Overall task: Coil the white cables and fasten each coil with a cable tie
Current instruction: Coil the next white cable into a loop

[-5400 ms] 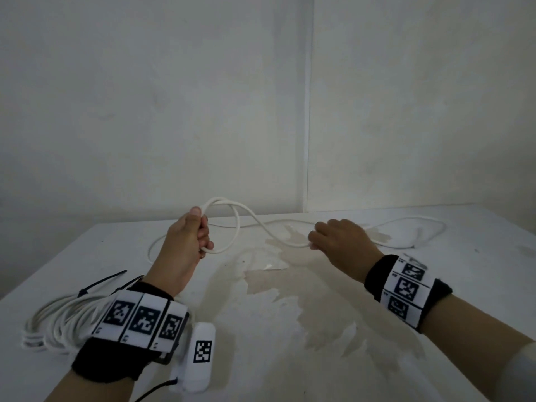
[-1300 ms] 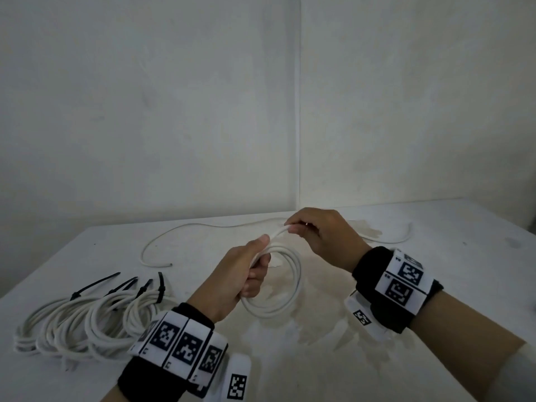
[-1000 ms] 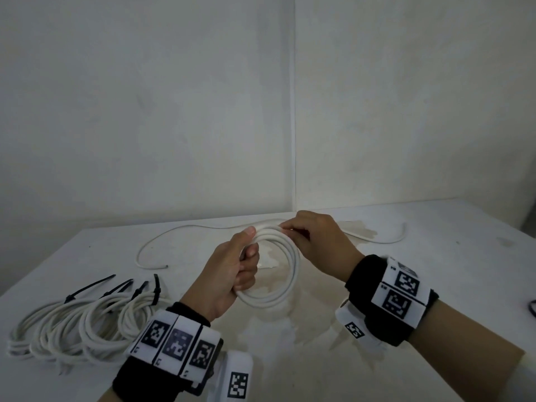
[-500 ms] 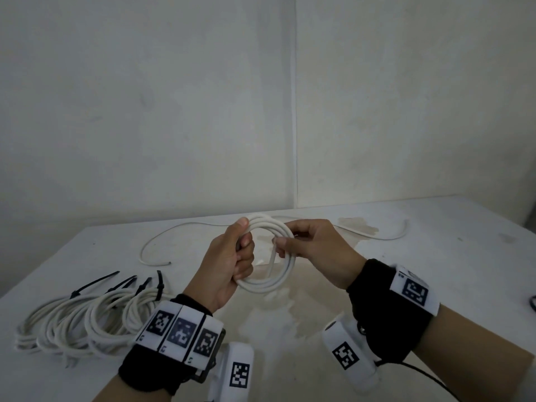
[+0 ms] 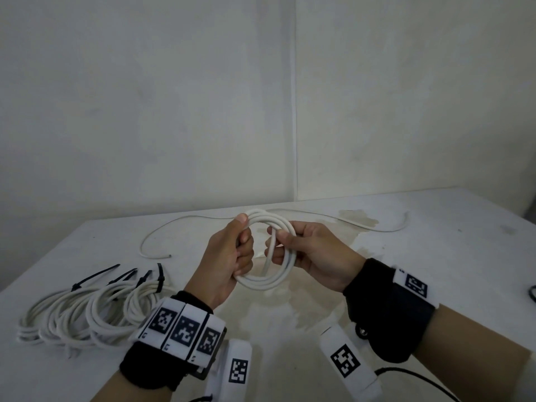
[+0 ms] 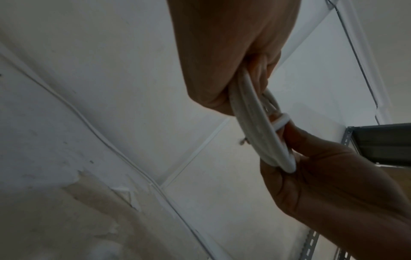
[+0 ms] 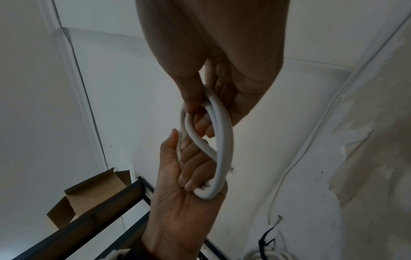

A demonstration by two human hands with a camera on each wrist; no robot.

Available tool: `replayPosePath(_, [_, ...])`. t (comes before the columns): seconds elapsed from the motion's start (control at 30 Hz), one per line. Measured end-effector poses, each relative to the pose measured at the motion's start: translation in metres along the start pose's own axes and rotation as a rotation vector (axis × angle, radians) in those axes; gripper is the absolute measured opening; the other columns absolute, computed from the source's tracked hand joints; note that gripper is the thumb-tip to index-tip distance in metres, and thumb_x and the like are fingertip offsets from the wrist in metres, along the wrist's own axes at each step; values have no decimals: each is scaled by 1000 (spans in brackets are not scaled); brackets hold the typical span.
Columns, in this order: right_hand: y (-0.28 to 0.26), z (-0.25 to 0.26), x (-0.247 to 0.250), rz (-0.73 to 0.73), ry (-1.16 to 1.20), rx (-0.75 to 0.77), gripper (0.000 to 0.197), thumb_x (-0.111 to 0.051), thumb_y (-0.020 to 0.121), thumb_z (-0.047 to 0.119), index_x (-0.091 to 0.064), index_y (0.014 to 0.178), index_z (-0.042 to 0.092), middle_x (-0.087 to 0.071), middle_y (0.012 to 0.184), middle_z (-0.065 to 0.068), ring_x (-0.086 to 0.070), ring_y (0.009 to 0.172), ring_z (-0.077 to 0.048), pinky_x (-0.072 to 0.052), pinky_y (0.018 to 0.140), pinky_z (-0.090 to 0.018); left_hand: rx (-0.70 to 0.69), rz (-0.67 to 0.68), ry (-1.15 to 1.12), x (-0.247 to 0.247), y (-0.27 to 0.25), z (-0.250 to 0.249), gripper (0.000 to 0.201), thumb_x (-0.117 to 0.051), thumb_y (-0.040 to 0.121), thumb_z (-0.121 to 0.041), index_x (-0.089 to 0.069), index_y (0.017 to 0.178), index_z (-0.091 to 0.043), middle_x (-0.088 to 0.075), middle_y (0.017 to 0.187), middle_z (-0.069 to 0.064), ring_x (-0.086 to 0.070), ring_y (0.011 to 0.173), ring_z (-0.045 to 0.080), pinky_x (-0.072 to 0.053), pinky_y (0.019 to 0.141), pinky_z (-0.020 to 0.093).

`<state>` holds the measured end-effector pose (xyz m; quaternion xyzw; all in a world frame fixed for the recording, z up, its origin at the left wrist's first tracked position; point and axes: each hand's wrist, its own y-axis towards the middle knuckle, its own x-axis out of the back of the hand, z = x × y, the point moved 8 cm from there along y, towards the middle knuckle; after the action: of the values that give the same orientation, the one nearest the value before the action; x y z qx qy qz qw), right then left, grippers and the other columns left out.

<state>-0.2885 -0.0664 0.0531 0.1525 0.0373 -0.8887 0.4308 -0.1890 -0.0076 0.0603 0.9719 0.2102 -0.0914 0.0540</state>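
While the left hand (image 5: pixel 229 256) clamps one side of the white coil (image 5: pixel 268 278) so the loops cannot spring apart, the right hand (image 5: pixel 313 256) pinches a strand on the other side, probably to lay the last turn in. Both grips are closed on that cable, held above the middle of the desk (image 5: pixel 435 256). Its loose tail (image 5: pixel 377 227) trails toward the upper right. At lower left, the finished coils (image 5: pixel 87 317) lie bundled, already fastened with black ties (image 5: pixel 95 276).
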Motion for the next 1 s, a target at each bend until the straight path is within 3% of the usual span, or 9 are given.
replayPosePath(0.13, [0,3,-9,29,107,6,13,-47,89,12,-57,87,3,-57,55,-1,-47,44,-7,-47,52,-17,-4,-9,-39,0,0,-1,43,-35,98,-31,-33,58,-14,-23,42,-8,-17,34,4,-17,34,16])
replayPosePath(0.27, [-4,3,-9,102,45,-40,4,-54,87,8,-57,91,8,-55,60,-1,-52,53,-10,-46,67,-25,-36,-6,19,-1,0,-5,42,-35,98,-27,-34,58,-14,-25,41,-8,-18,34,5,-17,36,18])
replayPosePath(0.37, [-8,8,-2,64,-358,28,22,-66,80,4,-55,97,12,-55,70,-2,-55,66,-16,-45,69,-32,-41,-22,29,-1,-1,-4,41,-36,98,-27,-34,59,-14,-25,41,-8,-18,34,5,-16,36,18])
replayPosePath(0.43, [-8,13,0,29,-546,88,26,-64,82,-1,-53,103,8,-55,76,-3,-57,73,-18,-48,73,-36,-37,-28,29,-2,-1,-3,41,-35,98,-27,-34,59,-14,-25,41,-8,-18,33,5,-16,36,18])
replayPosePath(0.5, [-7,14,2,32,-484,86,21,-57,87,-2,-54,105,8,-57,82,-5,-64,75,-15,-52,80,-32,-35,-31,24,-1,0,-4,41,-35,98,-28,-34,59,-14,-25,41,-8,-18,33,4,-17,36,18])
replayPosePath(0.6, [-7,18,3,37,-351,94,16,-51,91,-1,-56,100,11,-58,82,-6,-66,71,-7,-54,76,-21,-39,-26,18,0,1,-7,41,-35,98,-30,-36,61,-14,-26,42,-9,-20,34,5,-20,38,18])
replayPosePath(0.73, [-3,25,3,-27,-306,214,15,-43,95,8,-57,97,13,-50,73,0,-56,60,-2,-50,85,-33,-36,-32,43,2,1,-4,41,-33,98,-36,-43,67,-13,-33,46,-6,-36,40,7,-34,48,21])
replayPosePath(0.87, [-4,31,6,-108,-474,308,16,-41,97,10,-55,101,15,-45,69,5,-47,55,1,-46,64,-15,-216,-68,472,10,0,-6,42,-26,100,-35,-45,69,-13,-43,59,-2,-43,56,13,-36,60,26])
replayPosePath(1.0, [-4,25,8,-102,-553,300,18,-40,97,10,-54,108,10,-43,69,5,-46,54,0,-45,62,-17,-346,-58,803,15,-1,-5,39,-24,98,-34,-46,71,-18,-44,64,-4,-39,57,10,-32,56,17])
